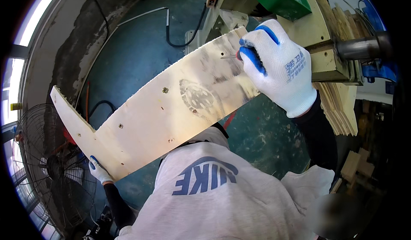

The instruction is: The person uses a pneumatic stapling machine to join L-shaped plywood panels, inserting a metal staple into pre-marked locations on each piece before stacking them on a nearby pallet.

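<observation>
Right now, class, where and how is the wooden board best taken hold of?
Probably grip the wooden board by its lower left corner, from the left, as the left hand does: it's thin and flat, and the right hand is at the opposite end.

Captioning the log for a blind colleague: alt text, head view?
A person's gloved left hand holds a pale wooden board at its lower-left end; the gloved right hand, at its upper-right end, holds a slim tool near a small hole. A caged fan stands at left.

Blue lettering (201, 181) on shirt (218, 212) and right glove (278, 68)
</observation>
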